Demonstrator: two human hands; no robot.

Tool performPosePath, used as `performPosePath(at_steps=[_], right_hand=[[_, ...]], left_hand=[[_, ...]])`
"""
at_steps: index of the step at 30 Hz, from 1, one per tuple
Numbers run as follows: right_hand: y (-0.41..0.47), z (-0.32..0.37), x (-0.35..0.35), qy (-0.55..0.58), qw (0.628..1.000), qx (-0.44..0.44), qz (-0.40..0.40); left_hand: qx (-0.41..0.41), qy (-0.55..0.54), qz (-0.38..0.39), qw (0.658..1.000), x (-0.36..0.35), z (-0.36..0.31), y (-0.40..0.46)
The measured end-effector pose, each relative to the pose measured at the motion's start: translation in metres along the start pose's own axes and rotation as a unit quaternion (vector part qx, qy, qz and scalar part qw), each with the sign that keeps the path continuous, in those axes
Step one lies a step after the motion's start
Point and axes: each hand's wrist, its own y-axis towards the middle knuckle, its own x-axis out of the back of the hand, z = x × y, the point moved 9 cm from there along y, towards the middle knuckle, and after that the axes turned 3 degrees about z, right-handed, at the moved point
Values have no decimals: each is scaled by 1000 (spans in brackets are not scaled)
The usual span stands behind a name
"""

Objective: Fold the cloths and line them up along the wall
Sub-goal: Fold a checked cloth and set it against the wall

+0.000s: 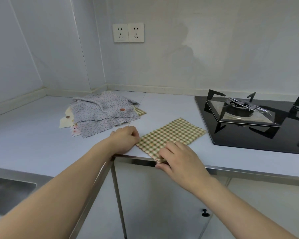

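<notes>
A green-and-cream checked cloth [173, 133] lies flat on the pale counter [33, 135], its near corner at the counter's front edge. My left hand [125, 138] pinches the cloth's left corner. My right hand [178, 157] grips the near corner at the edge, thumb under it. Behind and to the left, a loose pile of cloths [104, 114] rests near the wall corner: grey dotted ones on top, cream and checked ones partly hidden beneath.
A black gas hob [248, 118] with pan supports sits on the right, close to the checked cloth. A steel sink [9, 192] is at the lower left. Two wall sockets [128, 32] are above the counter. Cabinet doors [162, 204] hang below the edge.
</notes>
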Motion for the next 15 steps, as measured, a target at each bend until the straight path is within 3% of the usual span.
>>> performPosePath(at_steps=[4, 9, 12, 15], right_hand=[[-2, -4, 11, 51, 998, 8, -21], [-16, -36, 23, 182, 977, -107, -13], [-26, -57, 26, 278, 943, -183, -26], [-33, -72, 33, 347, 908, -230, -55]], left_hand=[[-53, -152, 42, 986, 3, -12, -28], [-100, -97, 123, 983, -10, -32, -53], [-114, -77, 98, 986, -10, -34, -46], [-131, -124, 52, 982, -6, -41, -37]])
